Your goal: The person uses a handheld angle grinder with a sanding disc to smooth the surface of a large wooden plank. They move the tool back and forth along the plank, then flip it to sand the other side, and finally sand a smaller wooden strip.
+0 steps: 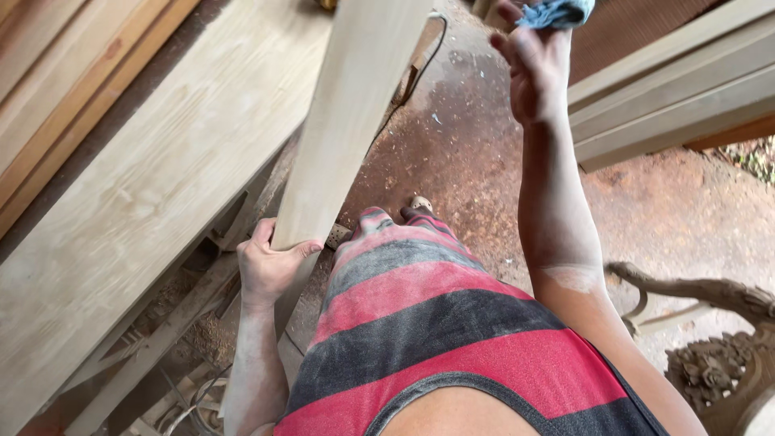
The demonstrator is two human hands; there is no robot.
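Head view: left hand [270, 266] has its fingers curled tight round the lower end of a pale wooden plank [347, 121], thumb on the front face, other fingers wrapped behind and mostly hidden. The plank runs up and away from the fingers and is cut off by the top edge. Right hand [533, 69] is raised, fingers pinched on a blue cloth [555, 12]; the cloth and fingertips are clipped by the top edge, so the full grip is hard to make out. Left of the gripping fingers lies a wide pale board [137, 194], with stacked boards at the top-left corner. Below the plank: sawdust-covered floor [452, 153]. Carved wooden furniture [718, 347] at lower right, partly cut off. Stacked timbers [670, 97] right of the raised hand. Striped red-and-grey shirt [436, 323] fills the bottom centre.
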